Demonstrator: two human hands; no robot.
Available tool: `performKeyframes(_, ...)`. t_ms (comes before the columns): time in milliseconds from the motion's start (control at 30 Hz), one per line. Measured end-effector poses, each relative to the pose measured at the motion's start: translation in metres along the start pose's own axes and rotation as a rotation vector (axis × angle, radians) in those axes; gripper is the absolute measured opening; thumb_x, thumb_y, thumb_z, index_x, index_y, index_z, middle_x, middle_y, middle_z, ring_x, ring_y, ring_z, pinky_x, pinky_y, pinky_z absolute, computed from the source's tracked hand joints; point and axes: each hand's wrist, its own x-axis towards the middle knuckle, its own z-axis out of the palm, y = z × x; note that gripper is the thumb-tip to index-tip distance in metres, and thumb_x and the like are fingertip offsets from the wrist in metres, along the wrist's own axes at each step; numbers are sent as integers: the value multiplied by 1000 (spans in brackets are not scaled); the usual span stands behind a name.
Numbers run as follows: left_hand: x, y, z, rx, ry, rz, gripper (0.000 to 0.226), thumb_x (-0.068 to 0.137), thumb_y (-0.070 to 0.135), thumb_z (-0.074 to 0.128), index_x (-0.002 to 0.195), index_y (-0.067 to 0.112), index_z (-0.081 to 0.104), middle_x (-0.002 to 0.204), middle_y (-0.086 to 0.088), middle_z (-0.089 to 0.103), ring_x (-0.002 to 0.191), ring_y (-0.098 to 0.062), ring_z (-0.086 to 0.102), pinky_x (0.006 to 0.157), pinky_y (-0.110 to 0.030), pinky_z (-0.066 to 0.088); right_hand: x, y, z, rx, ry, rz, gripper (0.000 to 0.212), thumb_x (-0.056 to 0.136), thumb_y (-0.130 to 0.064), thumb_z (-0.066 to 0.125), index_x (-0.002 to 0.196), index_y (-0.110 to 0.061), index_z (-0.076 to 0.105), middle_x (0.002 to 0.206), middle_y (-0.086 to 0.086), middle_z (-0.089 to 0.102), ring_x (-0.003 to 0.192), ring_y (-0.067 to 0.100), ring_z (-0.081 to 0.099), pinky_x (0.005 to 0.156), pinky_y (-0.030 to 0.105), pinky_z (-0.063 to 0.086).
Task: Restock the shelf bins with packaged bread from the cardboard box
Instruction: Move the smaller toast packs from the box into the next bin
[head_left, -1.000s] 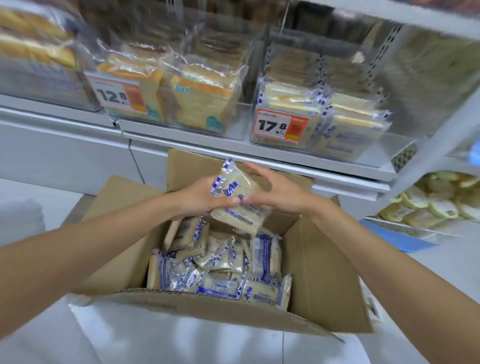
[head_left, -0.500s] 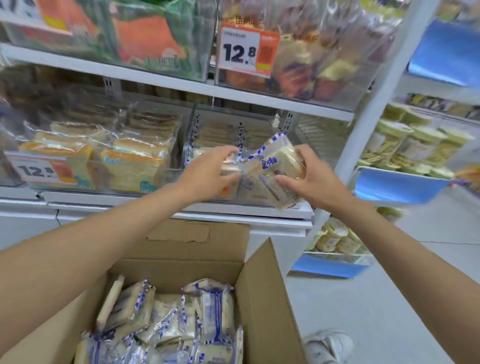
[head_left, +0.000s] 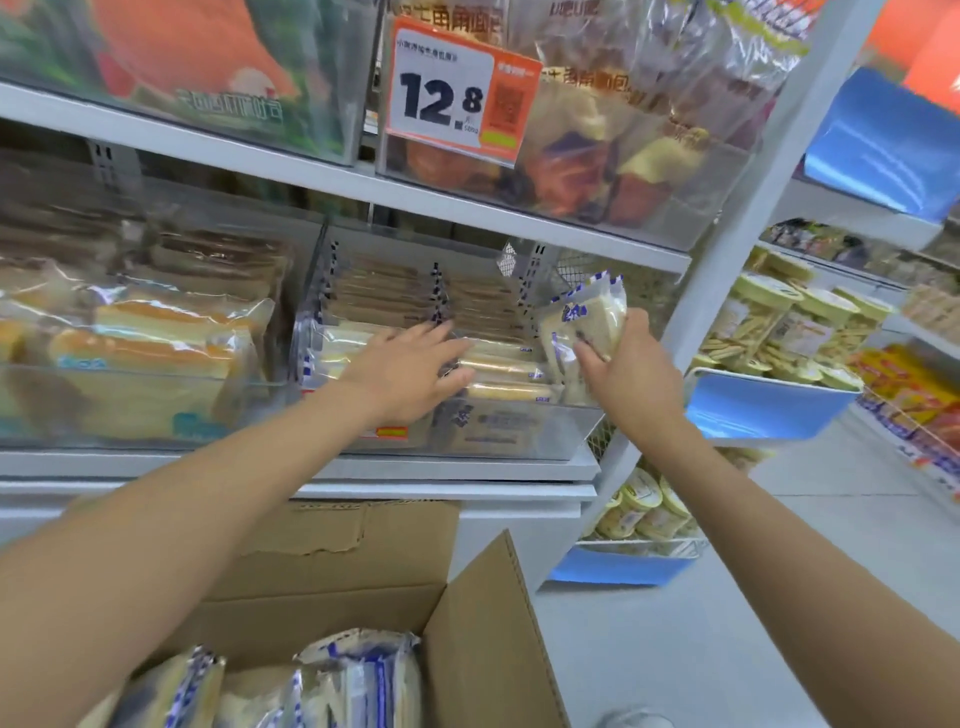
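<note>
Head camera looks down along both bare forearms toward a white shelf (head_left: 441, 470) at the centre of the frame. The left hand (head_left: 410, 371) lies with fingers straight and spread, palm down, on the stacked packets (head_left: 498, 364) inside a clear bin (head_left: 519, 434) on that shelf. Just right of it, the right hand (head_left: 631, 379) has its fingers curled round a bread packet (head_left: 582, 322), a clear wrapper with blue print around a pale slice. That packet stands upright at the right end of the clear bin, touching the stack beside it.

At the bottom of the frame sits the open cardboard box (head_left: 483, 639), one flap raised toward the right, with more blue-printed boxed packets (head_left: 358, 675) standing in it.

Left of the clear bin, a neighbouring bin holds bagged sliced loaves (head_left: 156, 353). On the shelf above, at upper centre, an orange-and-white price tag (head_left: 457, 93) reads 12.8 on the front of a bin of mixed-colour bread (head_left: 597, 171). At the right of the frame, lidded tubs (head_left: 779, 327) of stick-shaped snacks stand in a blue-fronted tray (head_left: 753, 410). A white shoe (head_left: 631, 719) shows on the grey floor at the bottom edge.
</note>
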Motion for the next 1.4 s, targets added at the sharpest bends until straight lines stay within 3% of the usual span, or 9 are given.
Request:
performKeyframes(133,-2,0,0,7,10,11,55,101,56,18,152,37,23,164,1,10,150,-17,11,118,-43,15,14,-4,0,-73,0,112,53,92,-43,59,122,-2,41,118,16,57,107,37,57,70,36,37)
performKeyframes(267,-2,1,-1,-1,-9,12,57,100,57,19,152,36,23,164,1,10,151,-18,11,118,-44,13,21,-12,8,-176,-57,101,58,92,-43,60,125,1,41,126,18,51,114,35,53,84,41,46)
performKeyframes(467,18,3,-25,-55,73,-20,67,94,63,38,153,34,23,160,-1,26,146,-22,24,117,-52,16,39,-19,24,-231,-100,51,62,92,-42,60,134,-2,34,128,18,51,112,36,57,73,37,40)
performKeyframes(667,85,-10,-25,-148,-296,-36,100,72,89,38,154,36,20,160,0,27,143,-24,33,115,-42,30,63,-21,43,-362,-111,16,54,94,-46,56,125,-3,44,115,15,58,101,33,61,67,34,39)
performKeyframes(733,95,-19,-15,-160,-388,-34,103,70,90,40,155,35,18,162,0,21,146,-25,26,117,-42,23,74,-20,51,-411,-142,8,46,95,-44,54,119,-5,49,109,14,61,96,31,62,67,34,40)
performKeyframes(867,98,-27,-1,-82,-231,48,100,71,91,37,154,40,13,165,7,-1,151,-20,-3,119,-47,0,103,-20,76,-428,-98,0,69,92,-58,48,140,-11,31,114,10,56,96,30,63,63,33,39)
performKeyframes(1033,105,-32,7,-150,-286,40,110,61,97,34,153,38,19,162,7,18,149,-19,16,115,-44,15,134,-24,93,-486,-174,39,82,92,-61,43,151,-12,14,123,12,57,107,34,61,74,38,45)
performKeyframes(1300,101,-31,6,-94,-268,27,105,67,95,32,154,42,9,164,8,-6,150,-19,-16,118,-57,-7,156,-33,113,-477,-192,-49,81,97,-50,47,152,-5,9,134,21,51,114,39,57,76,39,42)
performKeyframes(1400,100,-29,5,-92,-261,27,103,69,93,33,154,41,10,164,8,-6,150,-18,-15,118,-56,-9,160,-34,117,-417,-241,-43,79,97,-55,42,151,-6,13,138,25,45,119,42,52,84,43,43)
